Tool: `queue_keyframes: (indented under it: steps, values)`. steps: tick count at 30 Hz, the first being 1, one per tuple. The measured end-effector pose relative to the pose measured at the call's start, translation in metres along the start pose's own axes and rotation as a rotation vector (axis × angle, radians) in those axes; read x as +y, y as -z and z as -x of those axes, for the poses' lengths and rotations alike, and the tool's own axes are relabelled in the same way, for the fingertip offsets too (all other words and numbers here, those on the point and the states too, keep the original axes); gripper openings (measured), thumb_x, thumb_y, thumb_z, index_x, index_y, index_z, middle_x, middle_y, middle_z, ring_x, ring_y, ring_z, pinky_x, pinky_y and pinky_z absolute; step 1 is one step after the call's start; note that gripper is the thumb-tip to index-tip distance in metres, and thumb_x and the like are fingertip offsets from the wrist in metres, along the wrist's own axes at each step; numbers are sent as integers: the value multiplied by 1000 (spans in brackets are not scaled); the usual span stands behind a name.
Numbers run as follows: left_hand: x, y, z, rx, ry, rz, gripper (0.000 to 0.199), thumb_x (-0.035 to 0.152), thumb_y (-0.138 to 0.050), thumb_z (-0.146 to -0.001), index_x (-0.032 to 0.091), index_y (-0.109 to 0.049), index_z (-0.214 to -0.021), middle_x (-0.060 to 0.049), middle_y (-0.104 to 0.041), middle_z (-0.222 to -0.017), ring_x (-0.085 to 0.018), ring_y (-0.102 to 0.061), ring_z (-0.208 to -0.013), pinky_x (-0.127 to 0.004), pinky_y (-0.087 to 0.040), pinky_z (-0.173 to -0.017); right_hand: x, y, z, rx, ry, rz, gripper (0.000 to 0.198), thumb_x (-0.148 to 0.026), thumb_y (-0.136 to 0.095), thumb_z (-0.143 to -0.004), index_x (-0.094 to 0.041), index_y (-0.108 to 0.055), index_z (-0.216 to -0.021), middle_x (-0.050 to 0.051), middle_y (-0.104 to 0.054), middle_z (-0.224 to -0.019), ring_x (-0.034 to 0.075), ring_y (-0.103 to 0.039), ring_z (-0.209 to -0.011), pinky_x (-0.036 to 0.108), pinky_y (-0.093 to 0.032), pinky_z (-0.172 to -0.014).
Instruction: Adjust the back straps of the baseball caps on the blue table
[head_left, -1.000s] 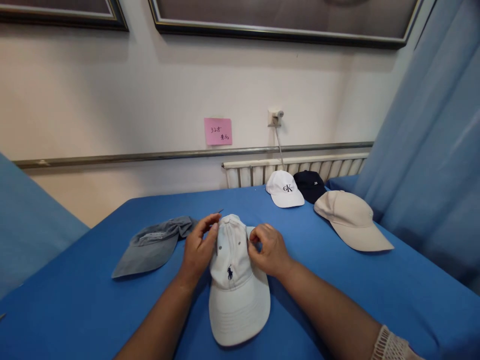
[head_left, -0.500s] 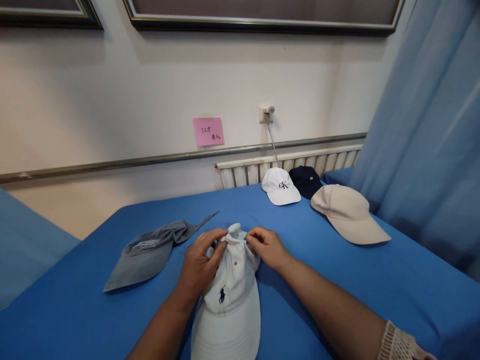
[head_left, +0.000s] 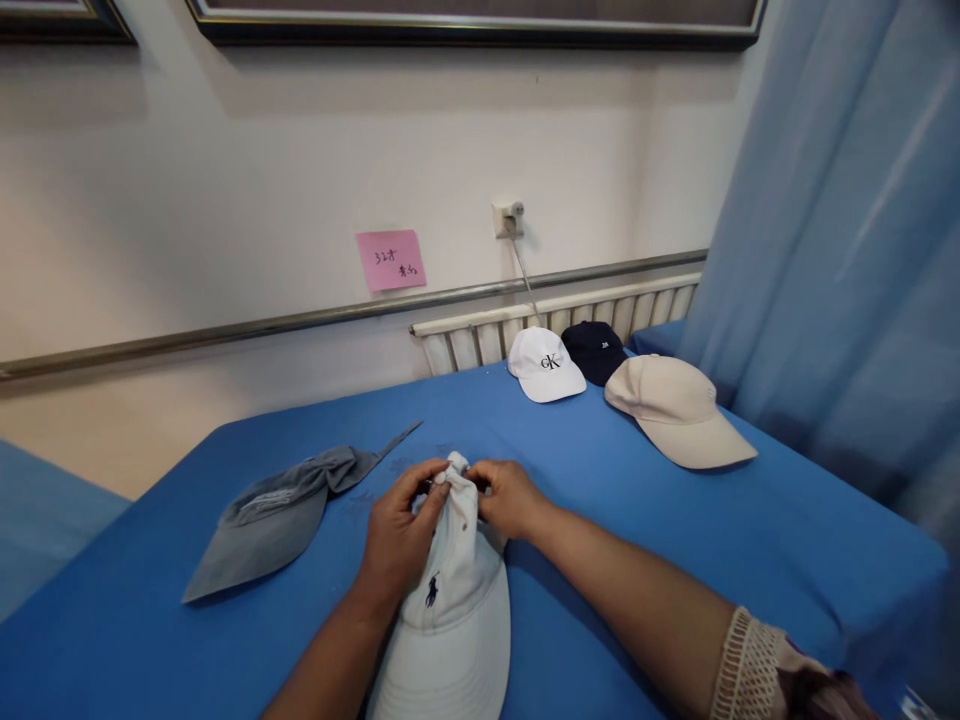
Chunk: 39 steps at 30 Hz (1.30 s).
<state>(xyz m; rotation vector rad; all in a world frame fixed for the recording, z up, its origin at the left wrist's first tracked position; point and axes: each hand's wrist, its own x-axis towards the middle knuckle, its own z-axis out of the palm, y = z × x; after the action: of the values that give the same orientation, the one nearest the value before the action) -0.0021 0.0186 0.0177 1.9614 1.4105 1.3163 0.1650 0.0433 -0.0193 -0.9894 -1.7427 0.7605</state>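
A pale, nearly white baseball cap (head_left: pixel 450 640) with a small dark embroidered figure lies in front of me, its brim toward me. My left hand (head_left: pixel 405 525) pinches the gathered fabric at the left of its crown. From the other side, my right hand (head_left: pixel 510 497) grips the crown's right edge, its fingertips partly hidden behind the cloth. Between both hands the top of the crown is bunched to a narrow peak. To the left, a grey-blue cap (head_left: pixel 277 520) lies flattened, its strap stretched toward the back.
On the blue-covered table (head_left: pixel 637 590), a white cap (head_left: pixel 544 370), a navy cap (head_left: pixel 596 350) and a beige cap (head_left: pixel 675 410) sit at the back right. Behind are a radiator (head_left: pixel 480 340), a metal rail (head_left: pixel 300 322) and a plugged socket (head_left: pixel 508 220). A blue curtain (head_left: pixel 810 230) hangs at right.
My right hand has closed in toward the left hand and now grips the crown, which is squeezed narrower. The whole view has shifted slightly; the other caps stay put.
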Motion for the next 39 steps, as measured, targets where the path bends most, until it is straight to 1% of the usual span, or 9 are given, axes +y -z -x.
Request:
queue_keyframes:
  steps: [3, 9, 15, 21, 23, 28, 30, 34, 39]
  values:
    - [3, 8, -3, 34, -105, -113, 29, 43, -63, -84, 25, -72, -106, -5, -73, -105, -23, -67, -95, -36, -53, -89, -5, 16, -3, 41, 14, 159, 17, -14, -62, -78, -23, -73, -89, 0, -75, -83, 17, -66, -72, 26, -47, -68]
    - [14, 13, -5, 25, -233, -242, 27, 40, -62, -86, 25, -72, -106, -5, -73, -100, -22, -65, -95, -36, -50, -90, -11, 39, -3, 172, 179, 433, 16, -16, -56, -89, -21, -69, -98, 5, -73, -94, 20, -64, -89, 35, -41, -87]
    - [12, 9, -11, 18, -166, -200, 30, 43, -58, -88, 25, -73, -106, -5, -74, -99, -22, -66, -92, -35, -51, -88, -3, 33, -1, 56, 137, 354, 25, -12, -54, -89, -22, -66, -109, 5, -73, -102, 19, -66, -91, 32, -45, -85]
    - [11, 33, -11, 159, -40, -199, 36, 46, -52, -88, 21, -72, -105, -7, -73, -105, -24, -67, -95, -38, -52, -87, -4, 32, 3, 161, 134, 312, 24, -14, -50, -90, -20, -66, -108, 7, -71, -100, 18, -65, -91, 30, -48, -83]
    - [10, 46, -8, 101, 35, -226, 35, 48, -56, -84, 20, -72, -98, -7, -74, -96, -25, -67, -86, -38, -53, -82, -4, 32, 4, 179, 141, 310, 22, -16, -49, -91, -19, -66, -104, 7, -70, -97, 18, -64, -87, 30, -48, -80]
    - [5, 64, 4, -289, 176, -238, 35, 41, -70, -70, 20, -71, -98, -9, -75, -98, -28, -68, -91, -40, -53, -84, -7, 31, 10, 219, 146, 229, 19, -20, -49, -91, -20, -66, -96, 5, -71, -90, 17, -65, -81, 28, -48, -75]
    - [3, 65, 10, -382, 191, -242, 33, 39, -71, -69, 20, -72, -96, -8, -74, -98, -29, -67, -91, -39, -53, -81, -14, 31, 16, 236, 116, 175, 17, -25, -49, -92, -20, -65, -92, 3, -70, -82, 16, -64, -72, 26, -47, -68]
    - [-3, 57, 18, -401, 179, -243, 27, 36, -67, -71, 20, -70, -93, -6, -73, -93, -25, -66, -85, -35, -51, -73, -29, 26, 29, 161, 44, 149, 20, -38, -56, -90, -19, -63, -89, 0, -65, -72, 12, -57, -58, 24, -43, -59]
    - [-9, 46, 22, -419, 202, -295, 14, 27, -59, -71, 20, -64, -82, -3, -71, -77, -21, -65, -71, -29, -46, -63, -29, 15, 33, 88, -37, 179, 18, -37, -61, -85, -19, -61, -87, -1, -64, -72, 12, -55, -56, 24, -41, -57]
